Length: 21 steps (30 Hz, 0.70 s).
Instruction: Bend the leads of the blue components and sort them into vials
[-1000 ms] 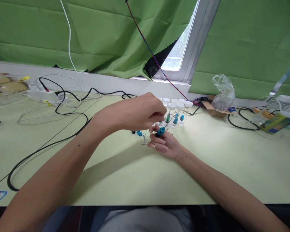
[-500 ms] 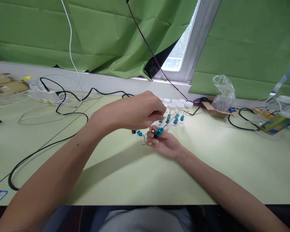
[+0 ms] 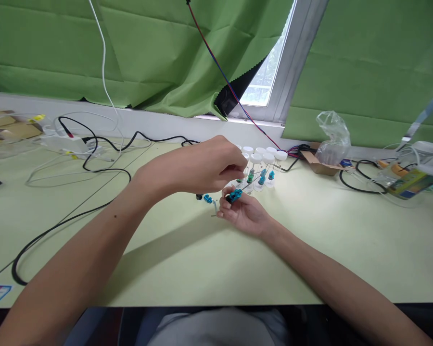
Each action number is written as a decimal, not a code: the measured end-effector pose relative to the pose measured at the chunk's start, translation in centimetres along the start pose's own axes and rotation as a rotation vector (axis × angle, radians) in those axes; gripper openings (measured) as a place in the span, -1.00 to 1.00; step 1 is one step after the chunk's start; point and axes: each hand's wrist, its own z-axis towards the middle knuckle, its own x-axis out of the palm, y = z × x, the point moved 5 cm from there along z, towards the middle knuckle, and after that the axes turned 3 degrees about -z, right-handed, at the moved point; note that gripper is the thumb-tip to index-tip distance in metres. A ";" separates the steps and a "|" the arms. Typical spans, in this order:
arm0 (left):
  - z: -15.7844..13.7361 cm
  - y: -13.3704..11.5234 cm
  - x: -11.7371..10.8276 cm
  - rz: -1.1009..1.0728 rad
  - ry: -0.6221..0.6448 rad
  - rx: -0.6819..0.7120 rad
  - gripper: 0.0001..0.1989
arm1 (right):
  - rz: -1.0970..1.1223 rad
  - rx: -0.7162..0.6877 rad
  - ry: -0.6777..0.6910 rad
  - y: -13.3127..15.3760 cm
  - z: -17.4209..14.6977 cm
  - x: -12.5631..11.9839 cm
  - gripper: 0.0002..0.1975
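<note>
My right hand is palm up just above the table, fingers curled round a small blue and black part. A thin metal rod runs from that part up to the right. Over it, from the left, comes my left hand, back upward, with fingers closed and their tips close to the rod; what they pinch is hidden. On the table below lie another small blue part with a black end and an L-shaped metal hex key. Behind my hands stand several clear white-capped jars with blue and green parts.
Black cable loops over the table's left side, near a white power strip. At the back right are an open cardboard box with a plastic bag, and a labelled clear tub. Green curtains hang behind.
The blue and black part in my right hand has shifted slightly to the left and up. My left hand keeps nearly the same pose.
</note>
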 end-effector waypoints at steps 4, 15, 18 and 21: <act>0.0 0.0 -0.2 0.001 -0.017 -0.004 -0.73 | 0.002 -0.071 0.020 0.4 -0.1 0.0 -0.89; 0.3 -0.2 0.2 0.003 0.016 -0.014 -0.77 | -0.033 -0.031 0.025 0.4 -0.3 0.3 -0.86; 0.2 -0.1 0.3 -0.003 0.029 -0.010 -0.75 | -0.043 0.005 0.016 0.4 -0.2 0.3 -0.89; 0.2 -0.2 0.5 -0.013 0.037 0.008 -0.71 | -0.050 0.047 0.037 0.3 -0.2 0.6 -0.80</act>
